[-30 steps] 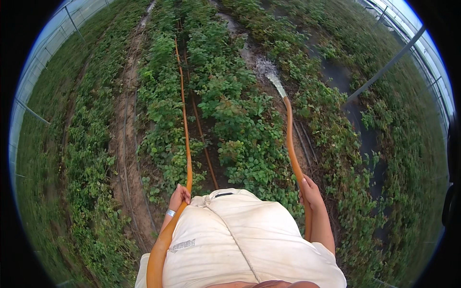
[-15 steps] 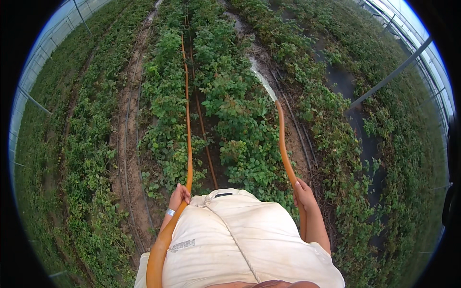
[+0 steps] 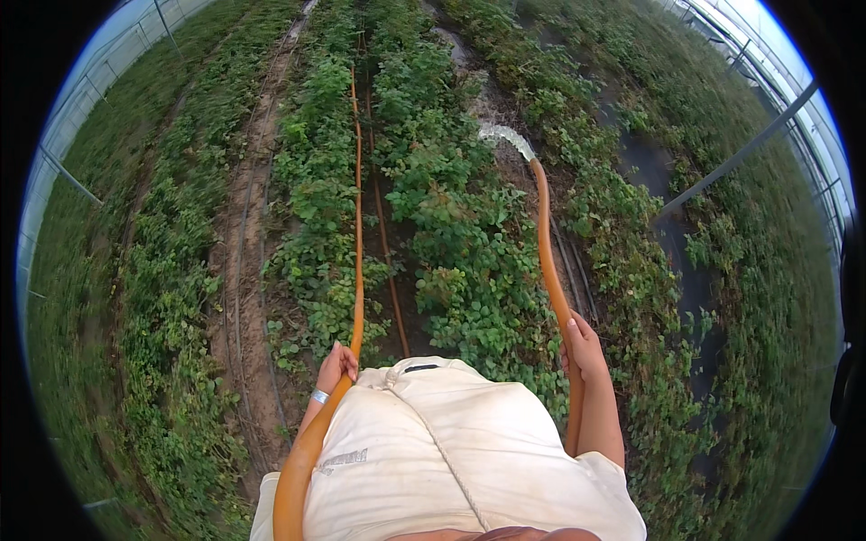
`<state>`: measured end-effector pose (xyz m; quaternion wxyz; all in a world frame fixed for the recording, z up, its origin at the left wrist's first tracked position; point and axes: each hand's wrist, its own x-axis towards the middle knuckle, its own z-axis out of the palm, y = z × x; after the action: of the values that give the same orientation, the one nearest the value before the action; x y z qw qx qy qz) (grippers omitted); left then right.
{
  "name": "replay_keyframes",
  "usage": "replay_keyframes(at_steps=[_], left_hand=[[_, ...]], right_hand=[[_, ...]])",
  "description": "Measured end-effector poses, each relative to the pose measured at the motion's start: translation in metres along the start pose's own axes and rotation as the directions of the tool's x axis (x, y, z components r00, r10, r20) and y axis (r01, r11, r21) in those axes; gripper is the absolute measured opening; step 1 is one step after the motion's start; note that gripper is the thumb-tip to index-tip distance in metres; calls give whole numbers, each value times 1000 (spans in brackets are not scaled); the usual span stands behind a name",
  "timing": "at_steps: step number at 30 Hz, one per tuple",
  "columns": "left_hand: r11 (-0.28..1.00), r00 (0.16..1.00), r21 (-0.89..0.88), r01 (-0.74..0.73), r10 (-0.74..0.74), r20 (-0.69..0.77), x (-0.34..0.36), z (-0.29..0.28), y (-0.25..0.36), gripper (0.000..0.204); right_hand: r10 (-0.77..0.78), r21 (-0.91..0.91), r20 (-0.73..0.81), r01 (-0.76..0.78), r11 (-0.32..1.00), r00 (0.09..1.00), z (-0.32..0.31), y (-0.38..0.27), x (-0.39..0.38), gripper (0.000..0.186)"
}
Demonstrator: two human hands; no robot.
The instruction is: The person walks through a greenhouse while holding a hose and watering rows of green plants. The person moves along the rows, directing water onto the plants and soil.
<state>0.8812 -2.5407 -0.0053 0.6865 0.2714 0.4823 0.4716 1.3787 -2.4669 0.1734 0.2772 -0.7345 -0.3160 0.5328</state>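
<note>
An orange hose rises from my right hand, whose fingers are wrapped round it. Its far end bends left and spills a stream of water over the ground between two plant rows. On the other side, my left hand is closed round another stretch of orange hose. That stretch runs ahead along the bushes and back past my left side. A band circles my left wrist. Below my right hand the hose passes down behind my cream shirt, which hides where it goes.
Rows of leafy green bushes stretch away ahead. Thin dark irrigation tubes lie on the brown soil strip at left. Another orange hose lies in the furrow before me. Dark ground sheeting and a slanting metal post are at right.
My right hand has moved up and slightly right with the hose. The hose end is higher, and its water now arcs left. My left hand keeps its hold in nearly the same place.
</note>
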Motion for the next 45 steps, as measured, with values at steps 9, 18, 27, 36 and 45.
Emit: replay_keyframes(at_steps=[9,18,27,36,45], left_hand=[[991,994,-89,-96,91,-54,-11,14,25,60],[985,988,-103,-139,130,-89,-35,24,29,58],[964,970,-118,-239,232,-71,-58,39,61,58],[962,969,-137,-235,221,-109,-65,36,53,57],[961,968,-129,-245,237,-78,-64,34,53,58]], right_hand=[[-232,57,-50,234,971,972,-4,-73,7,45],[-409,67,-106,417,907,906,-3,-132,3,46],[-554,117,-114,565,817,825,8,-175,8,48],[-597,149,-109,607,781,795,18,-194,3,48],[-619,172,-76,622,764,781,20,-189,9,46]])
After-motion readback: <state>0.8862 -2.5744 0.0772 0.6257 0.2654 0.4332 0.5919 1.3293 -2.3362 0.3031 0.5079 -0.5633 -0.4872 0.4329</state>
